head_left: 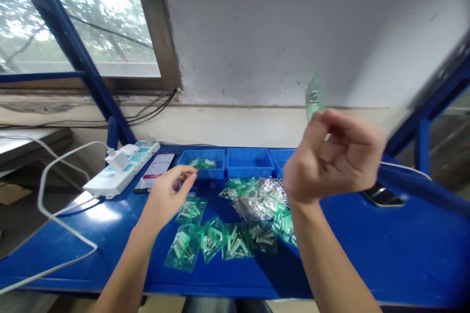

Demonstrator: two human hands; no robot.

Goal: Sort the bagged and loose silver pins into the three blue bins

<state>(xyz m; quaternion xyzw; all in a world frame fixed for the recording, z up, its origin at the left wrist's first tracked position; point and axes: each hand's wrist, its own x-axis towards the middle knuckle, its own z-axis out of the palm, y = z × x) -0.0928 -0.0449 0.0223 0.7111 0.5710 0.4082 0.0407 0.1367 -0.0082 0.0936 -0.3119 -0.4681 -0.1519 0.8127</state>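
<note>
Raised in front of the wall, my right hand (332,156) pinches a small green plastic bag (314,95) between thumb and index finger. Dark marks show on the bag, but motion smears what is inside. My left hand (171,193) is closed in a pinch at the front of the left blue bin (202,172), which has green bags in it. Whatever its fingertips hold, if anything, cannot be made out. Below lie several green bags (235,242) of white wall plugs and screws. A heap of clear and green bags (260,198) sits between my arms.
A middle blue bin (249,170) and a right blue bin (281,156), partly behind my right hand, stand along the wall. At left are a phone (157,168), a white power strip (119,171) and a loose white cable (42,200). Another phone (384,195) lies right of my wrist.
</note>
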